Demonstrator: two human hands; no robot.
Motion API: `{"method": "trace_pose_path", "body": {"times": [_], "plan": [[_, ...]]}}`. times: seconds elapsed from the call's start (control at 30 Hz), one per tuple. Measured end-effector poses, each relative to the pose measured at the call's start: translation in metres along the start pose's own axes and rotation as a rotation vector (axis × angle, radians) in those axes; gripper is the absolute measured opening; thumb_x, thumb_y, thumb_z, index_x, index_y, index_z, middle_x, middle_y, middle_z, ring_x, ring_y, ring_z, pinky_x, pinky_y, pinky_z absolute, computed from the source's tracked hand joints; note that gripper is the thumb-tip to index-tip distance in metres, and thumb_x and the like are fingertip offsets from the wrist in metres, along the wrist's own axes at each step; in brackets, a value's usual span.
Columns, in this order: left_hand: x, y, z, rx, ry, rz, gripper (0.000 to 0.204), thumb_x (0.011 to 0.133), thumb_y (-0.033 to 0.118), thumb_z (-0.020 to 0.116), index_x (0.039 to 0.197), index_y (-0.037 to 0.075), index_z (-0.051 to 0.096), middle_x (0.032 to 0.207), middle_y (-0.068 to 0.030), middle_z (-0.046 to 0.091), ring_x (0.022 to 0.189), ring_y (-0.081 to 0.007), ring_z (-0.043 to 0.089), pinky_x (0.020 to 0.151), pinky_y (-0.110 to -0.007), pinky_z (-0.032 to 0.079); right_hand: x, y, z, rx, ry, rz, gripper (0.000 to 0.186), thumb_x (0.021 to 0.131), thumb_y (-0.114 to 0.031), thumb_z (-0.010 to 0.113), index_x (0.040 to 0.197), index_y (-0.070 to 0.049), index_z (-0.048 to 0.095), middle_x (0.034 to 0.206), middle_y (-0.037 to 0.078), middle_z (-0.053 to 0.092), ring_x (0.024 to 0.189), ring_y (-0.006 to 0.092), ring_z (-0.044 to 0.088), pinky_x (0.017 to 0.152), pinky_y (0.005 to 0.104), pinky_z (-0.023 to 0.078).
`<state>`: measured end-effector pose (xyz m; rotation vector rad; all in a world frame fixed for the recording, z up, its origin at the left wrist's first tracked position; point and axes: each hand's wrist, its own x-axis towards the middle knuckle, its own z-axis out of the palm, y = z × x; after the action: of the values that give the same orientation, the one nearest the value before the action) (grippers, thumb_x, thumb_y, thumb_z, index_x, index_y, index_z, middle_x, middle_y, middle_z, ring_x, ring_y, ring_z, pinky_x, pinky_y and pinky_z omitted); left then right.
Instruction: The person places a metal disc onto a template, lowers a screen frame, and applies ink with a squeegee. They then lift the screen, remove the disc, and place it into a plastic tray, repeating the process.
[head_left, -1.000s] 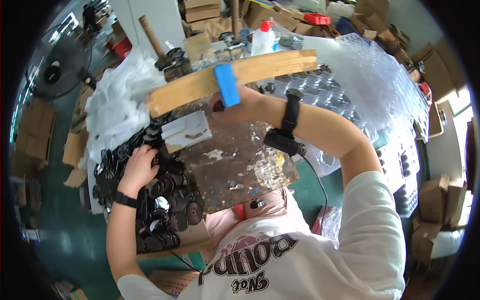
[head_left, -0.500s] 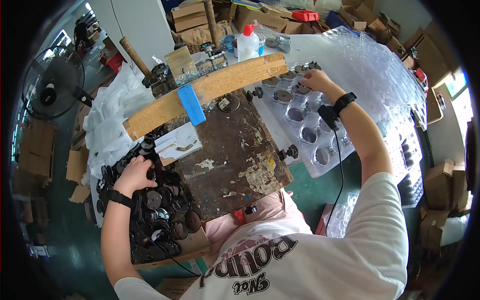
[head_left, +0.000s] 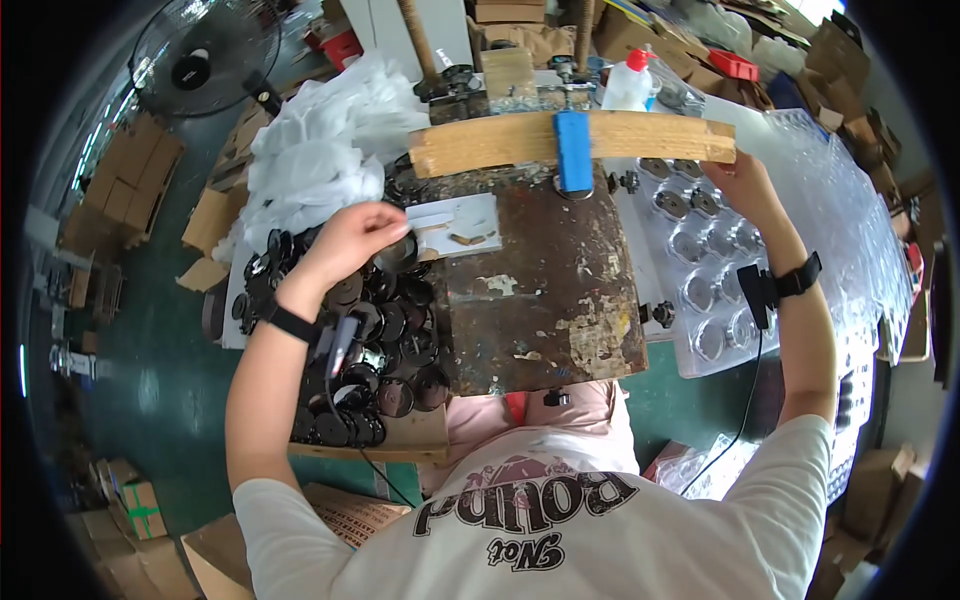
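Note:
My left hand (head_left: 352,240) is above the left pile, beside the white card (head_left: 455,225), with thumb and fingers pinched on a black round disc (head_left: 398,254). Beneath it lie many glossy black discs (head_left: 395,398) heaped together. My right hand (head_left: 742,183) is at the far part of a clear plastic tray (head_left: 712,345), next to the right end of the curved wooden board (head_left: 500,140). Its fingers are curled together and their tips are partly hidden. Dark patterned discs (head_left: 671,205) sit in several far cups of the tray; the nearer cups look clear.
A worn brown work board (head_left: 550,290) stands in front of me, with clamps and a blue strip (head_left: 574,150) over the wooden board. White fabric-like material (head_left: 320,140) is piled at the left. A red-capped bottle (head_left: 628,82) and clear plastic sheets (head_left: 830,210) are at the right back.
My view has turned, shifting the scene rightward. My left hand has risen from the disc pile toward the white card with a disc. My right hand remains over the tray's far part, nearer the board's end.

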<state>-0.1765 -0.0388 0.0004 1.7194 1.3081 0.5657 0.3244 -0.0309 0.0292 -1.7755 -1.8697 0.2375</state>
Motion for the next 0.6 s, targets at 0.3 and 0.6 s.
{"method": "trace_pose_path", "body": {"times": [0.3, 0.6], "plan": [[0.053, 0.024, 0.068, -0.002, 0.041, 0.223, 0.022, 0.084, 0.013, 0.061, 0.104, 0.004, 0.061, 0.088, -0.0038, 0.06, 0.076, -0.0149, 0.057, 0.069, -0.028, 0.047, 0.017, -0.062, -0.013, 0.155, 0.005, -0.319, 0.023, 0.087, -0.016, 0.059, 0.102, 0.0, 0.062, 0.093, 0.007, 0.066, 0.086, 0.0094, 0.058, 0.075, 0.0238, 0.046], [0.057, 0.006, 0.079, 0.818, 0.29, 0.472, 0.031, 0.08, 0.033, 0.062, 0.105, 0.015, 0.066, 0.088, -0.0063, 0.059, 0.091, -0.0279, 0.054, 0.076, -0.04, 0.045, 0.016, -0.105, -0.025, 0.633, -0.095, -0.232, 0.038, 0.094, -0.032, 0.051, 0.105, 0.003, 0.06, 0.096, 0.007, 0.064, 0.089, 0.0124, 0.059, 0.079, 0.0258, 0.047]]}}
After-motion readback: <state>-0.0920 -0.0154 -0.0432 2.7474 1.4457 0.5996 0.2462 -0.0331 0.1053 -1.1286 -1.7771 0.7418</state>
